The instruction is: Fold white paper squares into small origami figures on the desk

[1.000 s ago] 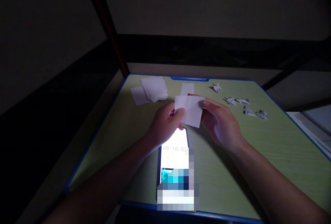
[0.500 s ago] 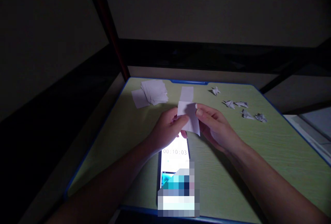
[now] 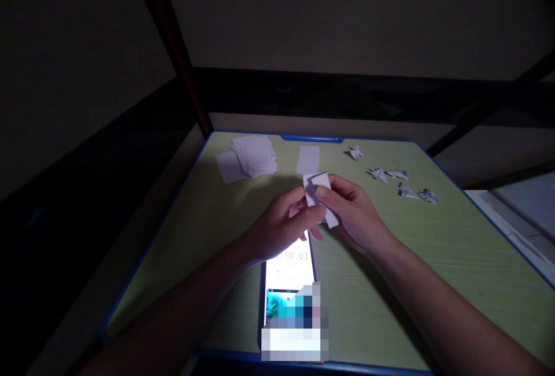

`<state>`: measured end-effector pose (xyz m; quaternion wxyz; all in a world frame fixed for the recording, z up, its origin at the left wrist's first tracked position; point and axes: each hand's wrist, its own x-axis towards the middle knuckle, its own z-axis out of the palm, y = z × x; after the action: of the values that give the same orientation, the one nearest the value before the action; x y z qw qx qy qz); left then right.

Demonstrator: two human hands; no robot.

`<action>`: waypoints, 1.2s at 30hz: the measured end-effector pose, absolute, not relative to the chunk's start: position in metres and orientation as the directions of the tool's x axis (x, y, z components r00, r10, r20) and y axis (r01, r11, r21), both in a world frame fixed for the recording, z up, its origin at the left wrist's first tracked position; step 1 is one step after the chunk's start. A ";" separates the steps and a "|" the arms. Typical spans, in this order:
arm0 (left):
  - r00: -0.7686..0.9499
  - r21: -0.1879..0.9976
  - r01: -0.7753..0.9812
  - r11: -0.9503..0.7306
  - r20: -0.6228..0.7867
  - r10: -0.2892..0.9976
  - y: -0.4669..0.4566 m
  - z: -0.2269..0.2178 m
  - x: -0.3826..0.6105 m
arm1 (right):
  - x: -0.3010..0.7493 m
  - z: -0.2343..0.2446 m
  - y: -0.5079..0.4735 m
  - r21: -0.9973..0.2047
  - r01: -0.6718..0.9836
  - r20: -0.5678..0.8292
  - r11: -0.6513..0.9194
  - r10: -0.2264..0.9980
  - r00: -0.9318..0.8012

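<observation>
Between both hands, above the middle of the table, is a small white sheet of paper (image 3: 318, 181), folded into a narrow strip. My left hand (image 3: 288, 217) pinches its lower left part, the thumb lying across the front. From the right, my right hand (image 3: 353, 205) grips the paper with its thumb pressed on the face; the fingers behind are partly hidden. Under my left hand lies a lit phone (image 3: 288, 275) showing a timer, its top end covered by the hand. Just beyond the held paper, a single white sheet (image 3: 307, 159) lies flat.
A fanned stack of white sheets (image 3: 254, 156) lies at the table's back left. Several small folded paper figures sit at the right, one figure (image 3: 355, 153) farther back. The green table (image 3: 433, 260) has a blue rim. White flat items (image 3: 520, 208) lie beyond its right edge.
The held paper has gone from a wider piece to a narrower folded strip. My right thumb has moved in from its upper edge onto its face. The view has shifted slightly.
</observation>
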<state>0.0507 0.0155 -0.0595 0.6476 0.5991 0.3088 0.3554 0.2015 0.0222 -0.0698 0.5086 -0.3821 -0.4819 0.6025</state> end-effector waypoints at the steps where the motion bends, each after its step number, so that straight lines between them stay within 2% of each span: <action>1: 0.550 0.996 -0.084 0.008 0.040 0.834 0.014 -0.057 0.051 | 0.201 -0.069 0.022 -0.969 -0.246 0.031 -0.015 0.982 -0.184; 10: 0.505 0.997 -0.079 -0.011 0.049 0.862 0.015 -0.059 0.057 | 0.201 -0.075 0.023 -0.961 -0.276 0.082 0.028 0.979 -0.186; 15: 0.510 0.998 -0.054 0.015 0.015 0.860 0.015 -0.056 0.054 | 0.201 -0.072 0.023 -0.952 -0.306 0.061 0.018 0.989 -0.134; 21: 0.522 0.998 -0.067 -0.008 0.042 0.852 0.014 -0.058 0.055 | 0.198 -0.068 0.022 -0.937 -0.349 0.057 0.019 0.994 -0.098; 27: 0.515 1.000 0.019 -0.004 -0.007 0.857 0.017 -0.060 0.053 | 0.198 -0.067 0.023 -0.926 -0.377 0.054 0.009 0.993 -0.109; 36: 0.501 1.000 -0.005 0.002 0.001 0.865 0.018 -0.063 0.050 | 0.199 -0.066 0.024 -0.943 -0.323 0.117 0.075 0.986 -0.115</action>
<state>0.0505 0.0176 -0.0631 0.6141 0.6112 0.3517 0.3543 0.1994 0.0242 -0.0662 0.5634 -0.3537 -0.4689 0.5811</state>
